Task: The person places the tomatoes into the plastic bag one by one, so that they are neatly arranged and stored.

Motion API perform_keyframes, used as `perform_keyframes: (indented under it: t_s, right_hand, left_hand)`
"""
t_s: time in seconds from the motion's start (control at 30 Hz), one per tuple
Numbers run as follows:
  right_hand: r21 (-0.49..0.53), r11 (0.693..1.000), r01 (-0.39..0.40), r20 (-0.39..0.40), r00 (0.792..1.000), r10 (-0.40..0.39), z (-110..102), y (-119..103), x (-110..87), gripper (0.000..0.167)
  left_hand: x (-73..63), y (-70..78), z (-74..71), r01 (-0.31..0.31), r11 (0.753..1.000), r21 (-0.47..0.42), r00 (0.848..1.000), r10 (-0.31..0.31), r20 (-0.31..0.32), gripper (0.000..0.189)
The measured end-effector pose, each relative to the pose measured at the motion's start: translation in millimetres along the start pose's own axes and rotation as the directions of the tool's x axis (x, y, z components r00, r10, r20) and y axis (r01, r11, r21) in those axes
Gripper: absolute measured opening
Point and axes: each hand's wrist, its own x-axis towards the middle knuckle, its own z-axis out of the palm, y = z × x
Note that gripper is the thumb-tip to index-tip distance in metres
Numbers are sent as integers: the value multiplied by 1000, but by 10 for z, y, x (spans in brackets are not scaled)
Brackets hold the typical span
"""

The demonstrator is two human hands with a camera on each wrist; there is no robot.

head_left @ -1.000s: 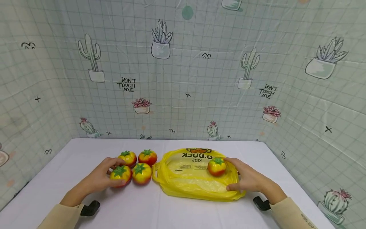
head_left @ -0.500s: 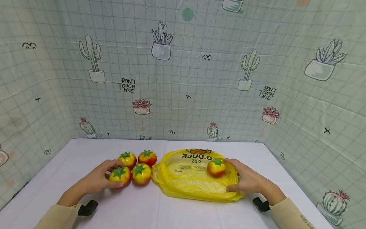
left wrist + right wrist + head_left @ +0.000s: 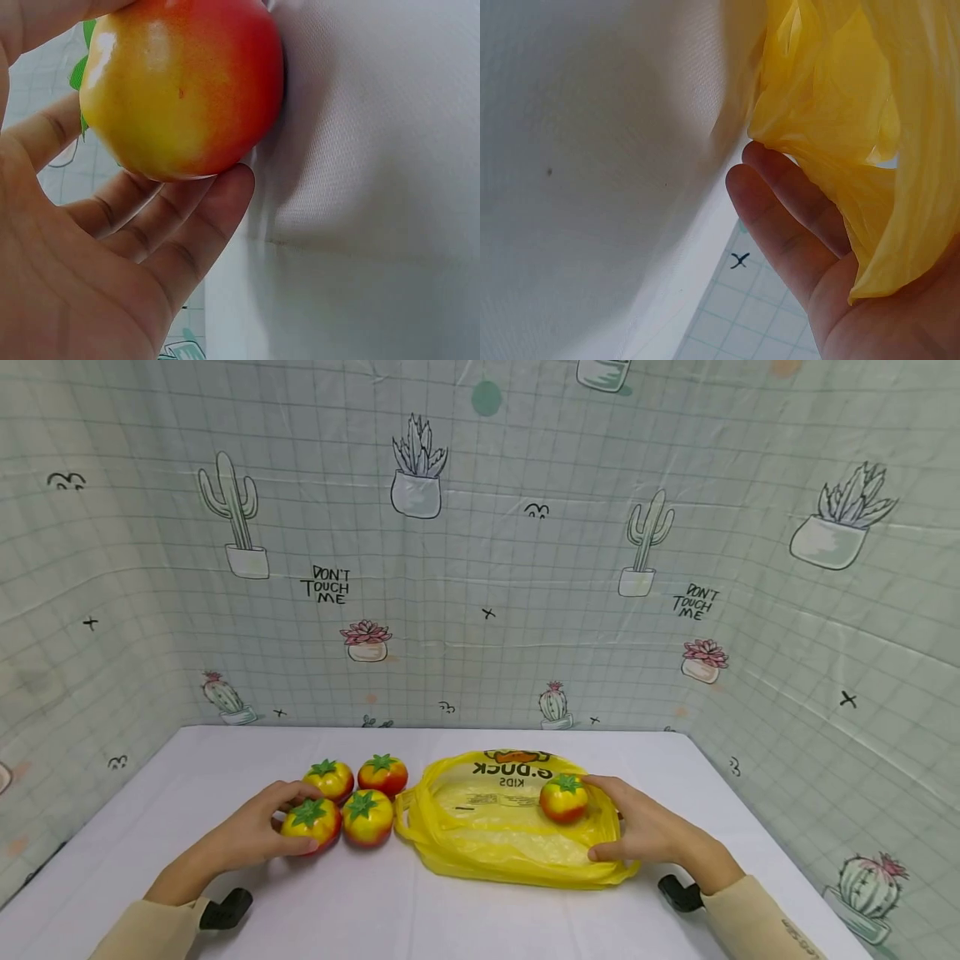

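My left hand (image 3: pixel 243 833) grips a yellow-red toy tomato (image 3: pixel 311 825) with a green star-shaped top, thumb at its front and fingers behind. In the left wrist view, the same tomato (image 3: pixel 187 94) sits close over the white cloth against the curled fingertips. My right hand (image 3: pixel 648 831) is spread at the right side of a yellow plastic bag (image 3: pixel 480 858), thumb over its front rim. Another toy tomato (image 3: pixel 564 799) lies in the bag's mouth, beside the index fingertip. The right wrist view shows two fairly straight fingers (image 3: pixel 772 229) against the outside of the bag (image 3: pixel 825 82).
Several more toy tomatoes cluster between left hand and bag: one at the back left (image 3: pixel 330 780), one at the back right (image 3: pixel 382 774), one in front (image 3: pixel 367 818). A bag handle (image 3: pixel 408 818) lies beside them. Cactus-print cloth walls (image 3: pixel 450 568) surround the white table (image 3: pixel 360 910).
Both hands keep their places, the left on its tomato and the right at the bag. The whole head view has shifted slightly; the tomatoes and bag look otherwise unchanged.
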Motion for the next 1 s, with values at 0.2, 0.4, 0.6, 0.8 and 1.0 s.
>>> perform_keyframes:
  t_s: [0.2,0.4,0.6,0.8,1.0]
  right_hand:
    - [1,1000,5,0,1000,-5,1,-15,5,95]
    - [2,1000,9,-1,1000,-9,4,-16,25,95]
    - [1,1000,15,-3,1000,-15,1,-16,35,96]
    - [4,1000,25,-5,1000,-25,6,-6,46,95]
    - [-9,999,31,-12,999,-31,9,20,28,95]
  left_hand:
    - [-21,9,-13,-12,1000,6,1000,12,-7,56]
    - [-41,5,-26,-18,1000,10,1000,19,-13,55]
    - [-46,4,-35,-10,1000,11,1000,10,-13,56]
    - [-48,7,-38,-2,1000,4,1000,2,-15,56]
    - [-26,4,-23,-21,1000,13,1000,21,-19,54]
